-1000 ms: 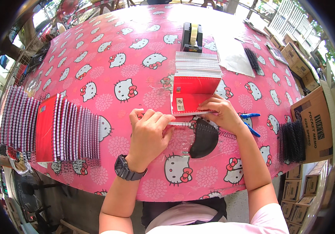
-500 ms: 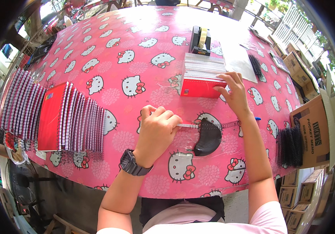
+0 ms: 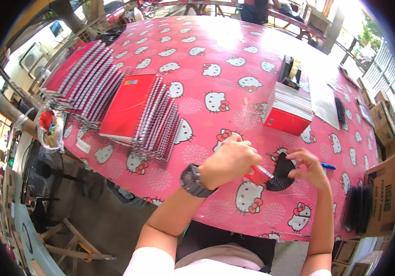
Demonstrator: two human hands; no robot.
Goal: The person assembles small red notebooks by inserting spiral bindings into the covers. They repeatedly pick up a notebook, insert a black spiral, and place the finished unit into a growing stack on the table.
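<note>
My left hand (image 3: 232, 161), with a black watch on its wrist, grips a small red notebook (image 3: 256, 176) seen edge-on. A dark wire coil (image 3: 276, 179) runs at the notebook's near edge, against a curved black piece (image 3: 284, 166) on the table. My right hand (image 3: 309, 169) is just right of that black piece, its thumb and fingers apart, with nothing visible between them. Beyond the hands stands a stack of unbound red-covered notebooks (image 3: 288, 120). At the left lie spiral-bound red notebooks (image 3: 130, 108) in overlapping rows.
A black tape dispenser (image 3: 290, 71) stands behind the stack, beside a white sheet (image 3: 325, 106). Black coils (image 3: 357, 209) are bunched at the right edge by a cardboard box (image 3: 385, 191). A blue pen (image 3: 328, 166) lies past my right hand. Pink patterned cloth (image 3: 197, 154) covers the table.
My right hand has left the notebook stack and come nearer, beside the black piece. My left hand still grips the notebook, now tilted. The view has swung left.
</note>
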